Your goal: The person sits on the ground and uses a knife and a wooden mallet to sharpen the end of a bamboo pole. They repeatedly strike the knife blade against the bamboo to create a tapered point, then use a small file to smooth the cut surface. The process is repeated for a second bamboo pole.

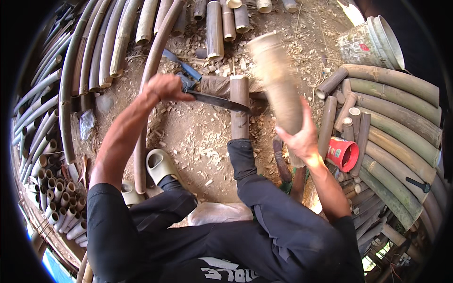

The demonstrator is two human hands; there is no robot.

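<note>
My left hand (165, 87) is closed round the blue handle of a machete (217, 100). The dark blade points right, and its tip overlaps a short bamboo section (239, 115) beyond my right trouser cuff. In my right hand (302, 137), a thick bamboo piece (281, 85) is gripped near its lower end. It tilts up and to the left, blurred by motion at its upper end. Behind the short section, a wooden block (214, 85) lies on the ground; a blue strip-like thing (183, 65) rests beyond it.
Long bamboo poles (111, 42) line the left and far side. Split bamboo lengths (391, 101) are stacked at right, near a red container (342, 154) and a dirty white bucket (370, 45). Cut tubes (61, 198) are piled at lower left. Wood chips (203, 155) litter the dirt.
</note>
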